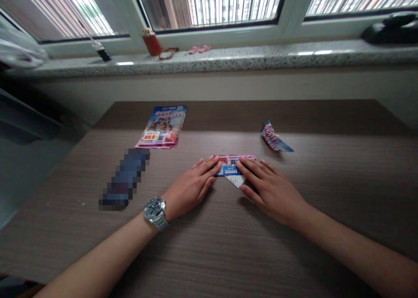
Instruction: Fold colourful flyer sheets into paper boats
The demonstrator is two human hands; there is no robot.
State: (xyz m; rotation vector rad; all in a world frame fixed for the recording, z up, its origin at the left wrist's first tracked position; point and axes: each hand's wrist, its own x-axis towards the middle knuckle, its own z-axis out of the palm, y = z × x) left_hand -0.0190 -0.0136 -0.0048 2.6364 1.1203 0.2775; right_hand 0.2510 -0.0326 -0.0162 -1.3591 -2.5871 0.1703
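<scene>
A printed flyer (231, 170), folded into a small strip with a pale triangular point toward me, lies on the wooden table in the middle of the view. My left hand (192, 184) rests its outstretched fingertips on the flyer's left end. On the right end lie the spread fingers of my right hand (272, 191), the thumb near the pale point. Both hands are flat and press from above without gripping. Parts of the flyer's ends are hidden under the fingers. A folded paper piece (274, 140) made from similar print stands beyond my right hand.
A stack of printed flyers (165, 126) lies at the back left of the table (202, 254). Nearer is a pixelated dark object (126, 180). On my left wrist sits a metal watch (156, 211). The granite windowsill (238, 62) holds a red case (152, 43) and other small items.
</scene>
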